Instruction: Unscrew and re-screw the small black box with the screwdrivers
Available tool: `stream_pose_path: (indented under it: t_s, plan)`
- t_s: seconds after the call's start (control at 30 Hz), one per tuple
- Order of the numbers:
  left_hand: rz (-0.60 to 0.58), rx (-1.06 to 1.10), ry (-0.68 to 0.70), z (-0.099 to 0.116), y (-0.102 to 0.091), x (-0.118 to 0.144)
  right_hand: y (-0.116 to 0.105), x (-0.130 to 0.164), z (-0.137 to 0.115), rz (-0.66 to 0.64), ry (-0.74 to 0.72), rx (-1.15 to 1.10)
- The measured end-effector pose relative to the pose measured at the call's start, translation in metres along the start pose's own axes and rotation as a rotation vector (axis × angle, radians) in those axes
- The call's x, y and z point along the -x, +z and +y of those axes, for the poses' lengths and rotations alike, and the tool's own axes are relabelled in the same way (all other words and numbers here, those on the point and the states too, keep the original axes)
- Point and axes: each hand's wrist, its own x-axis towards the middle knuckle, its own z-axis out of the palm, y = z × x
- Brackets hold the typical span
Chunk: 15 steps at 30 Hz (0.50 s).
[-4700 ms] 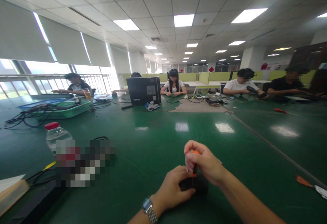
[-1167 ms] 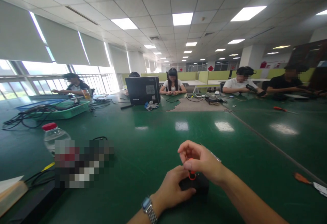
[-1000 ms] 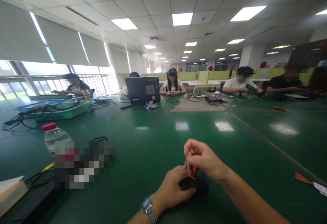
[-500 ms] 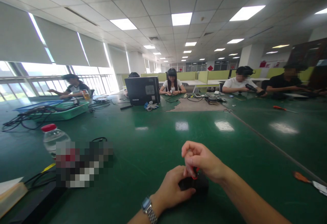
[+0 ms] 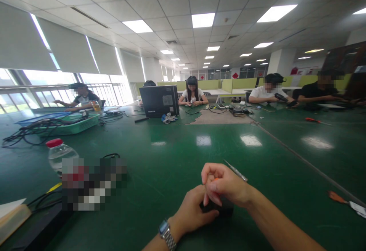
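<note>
One left hand point(image 5: 192, 206) grasping the black box point(image 5: 227, 207) on the worktop point(image 5: 143, 213): slack hold, box could twist | right hand point(image 5: 225, 182) curled round the orange tool point(image 5: 216, 179) above the box: slanted push, it could slip | silver tool point(image 5: 236, 171) beyond the box: wrist knock could roll it

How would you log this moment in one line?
Left hand: holding black block | Right hand: around orange tool, mostly hidden | Tip: hidden | Nearby: slim metal tool on green table
</note>
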Motion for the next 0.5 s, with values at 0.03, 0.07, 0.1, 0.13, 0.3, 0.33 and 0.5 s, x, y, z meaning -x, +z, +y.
stream_pose_path:
  t_s: [0.03, 0.07, 0.1, 0.13, 0.3, 0.33, 0.5]
  plan:
    - [-0.004, 0.002, -0.001, 0.000, 0.000, 0.000, 0.001, 0.000, 0.000, 0.013, -0.007, -0.002]
    - [-0.010, -0.004, 0.002, 0.001, 0.000, 0.000, 0.002, 0.000, -0.002, 0.043, -0.012, 0.013]
    - [-0.016, -0.015, 0.005, 0.001, 0.000, 0.000, 0.002, 0.000, -0.003, 0.080, -0.013, 0.038]
    - [-0.023, -0.030, 0.009, 0.002, 0.000, -0.001, 0.002, 0.000, -0.005, 0.119, -0.016, 0.068]
    - [-0.030, -0.066, 0.012, -0.002, 0.001, -0.001, -0.001, 0.001, -0.010, 0.133, -0.008, 0.104]
    - [-0.025, -0.064, 0.012, -0.003, 0.001, 0.000, -0.001, 0.001, -0.010, 0.103, 0.003, 0.099]
    - [-0.004, -0.053, 0.015, -0.007, 0.003, 0.001, 0.004, 0.000, -0.008, 0.115, -0.015, 0.081]
